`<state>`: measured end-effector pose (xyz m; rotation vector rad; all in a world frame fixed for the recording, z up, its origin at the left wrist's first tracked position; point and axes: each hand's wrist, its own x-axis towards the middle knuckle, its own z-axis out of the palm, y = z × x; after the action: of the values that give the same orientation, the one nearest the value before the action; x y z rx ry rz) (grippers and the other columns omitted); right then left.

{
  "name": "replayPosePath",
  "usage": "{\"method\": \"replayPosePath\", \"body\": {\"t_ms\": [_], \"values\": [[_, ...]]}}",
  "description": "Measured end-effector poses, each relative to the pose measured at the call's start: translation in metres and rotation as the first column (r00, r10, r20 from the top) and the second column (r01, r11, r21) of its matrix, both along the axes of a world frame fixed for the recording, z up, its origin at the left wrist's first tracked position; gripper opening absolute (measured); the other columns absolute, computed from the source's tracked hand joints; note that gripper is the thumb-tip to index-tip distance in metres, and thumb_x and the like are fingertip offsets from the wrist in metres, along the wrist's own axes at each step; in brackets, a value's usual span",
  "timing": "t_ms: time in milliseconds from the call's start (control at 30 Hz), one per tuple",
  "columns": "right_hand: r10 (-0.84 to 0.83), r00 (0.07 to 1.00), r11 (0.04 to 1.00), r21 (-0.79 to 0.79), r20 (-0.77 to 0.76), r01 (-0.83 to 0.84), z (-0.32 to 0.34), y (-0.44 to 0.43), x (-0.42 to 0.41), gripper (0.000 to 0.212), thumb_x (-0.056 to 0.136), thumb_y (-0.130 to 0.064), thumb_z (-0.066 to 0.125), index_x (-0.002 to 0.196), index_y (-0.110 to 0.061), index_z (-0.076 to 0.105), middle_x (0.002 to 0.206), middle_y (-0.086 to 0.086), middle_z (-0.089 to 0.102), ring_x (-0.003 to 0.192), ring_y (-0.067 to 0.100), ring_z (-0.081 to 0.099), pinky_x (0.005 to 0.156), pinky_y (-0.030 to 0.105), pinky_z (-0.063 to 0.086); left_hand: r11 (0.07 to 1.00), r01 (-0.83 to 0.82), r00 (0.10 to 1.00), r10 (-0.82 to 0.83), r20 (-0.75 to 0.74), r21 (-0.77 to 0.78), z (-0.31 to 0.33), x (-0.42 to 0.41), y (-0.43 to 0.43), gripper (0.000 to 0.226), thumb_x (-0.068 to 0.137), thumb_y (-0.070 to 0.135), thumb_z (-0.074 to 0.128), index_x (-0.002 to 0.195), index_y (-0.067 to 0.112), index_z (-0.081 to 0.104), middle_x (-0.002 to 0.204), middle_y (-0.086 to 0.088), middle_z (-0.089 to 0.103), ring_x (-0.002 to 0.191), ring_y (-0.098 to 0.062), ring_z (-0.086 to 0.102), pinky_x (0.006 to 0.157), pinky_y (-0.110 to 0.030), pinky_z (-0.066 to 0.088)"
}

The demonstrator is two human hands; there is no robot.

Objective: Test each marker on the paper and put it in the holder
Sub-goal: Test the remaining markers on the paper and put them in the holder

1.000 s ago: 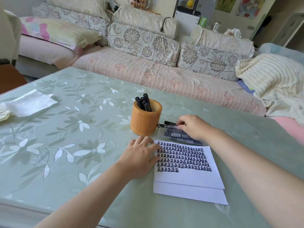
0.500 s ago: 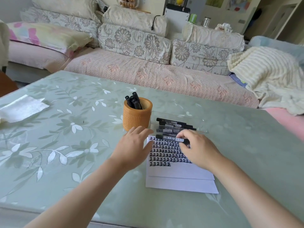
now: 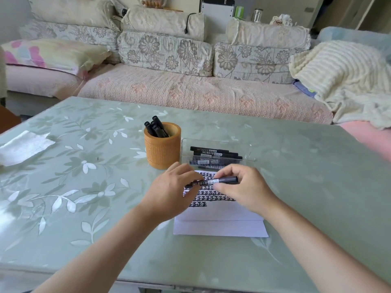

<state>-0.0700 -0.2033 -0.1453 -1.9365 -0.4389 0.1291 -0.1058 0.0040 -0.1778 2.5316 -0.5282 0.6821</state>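
A black marker [image 3: 208,182] is held level just above the paper [image 3: 220,227], gripped at one end by the left hand [image 3: 171,191] and pinched at the other by the right hand [image 3: 243,189]. Capped markers [image 3: 157,129] are noted standing in the orange holder [image 3: 162,153] on the bench [image 3: 296,197].

Holder [image 3: 162,149] left of marker tray [image 3: 249,154]

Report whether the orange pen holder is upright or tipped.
Upright: the orange textured cylindrical holder stands on its base, black markers poking from its open top.
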Motion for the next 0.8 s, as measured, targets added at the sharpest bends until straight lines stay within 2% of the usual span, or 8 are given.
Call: {"method": "replayPosePath", "body": {"t_ms": [67,167,233,300,433,600,700,800], "values": [[0.024,0.996,0.987,0.158,-0.088,-0.010,-0.001,0.001,0.001,0.014,0.081,-0.001,0.076,0.083,-0.014,0.071,0.059,-0.003,0.061,0.050,0.015,0.048,0.051,0.026,0.041,1.000,0.003,1.000,-0.004,-0.006,-0.019,0.002,0.000,-0.004,0.014,0.090,0.034,0.056,0.097,0.027,0.067,0.085,0.014,0.057,0.081,-0.012,0.051,0.063,-0.034,0.049],[0.029,0.987,0.949,0.316,-0.157,0.022,-0.001,0.005,0.002,0.008,0.085,-0.011,0.073,0.088,-0.017,0.074,0.071,-0.004,0.067,0.067,0.015,0.057,0.069,0.035,0.049,0.998,0.058,0.998,-0.058,0.002,-0.028,0.005,-0.004,-0.019,0.013,0.090,0.035,0.057,0.092,0.025,0.065,0.082,0.011,0.058,0.079,-0.011,0.049,0.061,-0.031,0.046],[0.035,0.984,0.924,0.380,-0.174,0.034,0.001,0.005,0.006,0.012,0.087,-0.025,0.067,0.095,-0.016,0.070,0.079,-0.004,0.070,0.079,0.014,0.063,0.083,0.042,0.052,0.994,0.107,0.994,-0.107,0.001,-0.012,0.007,-0.005,-0.028,0.014,0.092,0.032,0.055,0.092,0.023,0.066,0.082,0.010,0.057,0.079,-0.012,0.048,0.062,-0.029,0.044],[0.022,0.988,0.927,0.374,-0.150,0.036,0.004,0.002,0.009,0.014,0.097,-0.026,0.056,0.101,-0.015,0.063,0.077,0.003,0.068,0.076,0.020,0.065,0.082,0.047,0.053,0.994,0.106,0.994,-0.106,0.007,-0.006,0.008,-0.003,-0.033,0.016,0.094,0.031,0.054,0.094,0.023,0.068,0.081,0.010,0.057,0.078,-0.013,0.049,0.062,-0.026,0.042],[0.010,0.999,0.989,0.147,-0.039,-0.004,0.003,-0.008,0.015,0.019,0.105,-0.022,0.042,0.114,-0.021,0.059,0.063,0.004,0.049,0.054,0.023,0.051,0.053,0.030,0.045,0.997,0.052,0.998,-0.049,0.044,-0.064,0.013,0.003,-0.031,0.011,0.094,0.023,0.058,0.088,0.020,0.067,0.080,0.009,0.057,0.077,-0.013,0.053,0.065,-0.031,0.046],[0.061,0.998,0.938,-0.344,0.021,-0.050,-0.008,-0.018,0.020,0.012,0.096,-0.035,0.055,0.104,-0.031,0.064,0.078,-0.009,0.063,0.071,0.016,0.057,0.067,0.033,0.044,0.995,-0.008,0.992,0.020,0.122,-0.100,0.015,0.007,-0.026,0.018,0.092,0.009,0.056,0.107,0.012,0.065,0.097,0.002,0.058,0.090,-0.017,0.051,0.081,-0.023,0.042],[0.132,0.991,0.902,-0.412,-0.016,-0.127,-0.007,-0.019,0.016,0.021,0.094,-0.036,0.061,0.082,-0.019,0.063,0.065,-0.005,0.056,0.057,0.012,0.046,0.058,0.030,0.037,1.000,0.007,0.993,-0.004,0.120,-0.023,0.012,0.006,-0.023,0.030,0.091,0.009,0.060,0.120,0.012,0.062,0.109,0.001,0.059,0.099,-0.017,0.050,0.089,-0.021,0.039],[0.211,0.977,0.881,-0.428,-0.019,-0.199,-0.003,-0.019,0.013,0.025,0.096,-0.036,0.059,0.078,-0.018,0.060,0.067,0.002,0.058,0.055,0.009,0.045,0.059,0.031,0.039,0.997,0.073,0.994,-0.076,0.080,0.034,0.006,0.006,-0.022,0.026,0.092,0.015,0.061,0.118,0.016,0.065,0.105,0.003,0.060,0.094,-0.016,0.050,0.082,-0.022,0.042]]}}
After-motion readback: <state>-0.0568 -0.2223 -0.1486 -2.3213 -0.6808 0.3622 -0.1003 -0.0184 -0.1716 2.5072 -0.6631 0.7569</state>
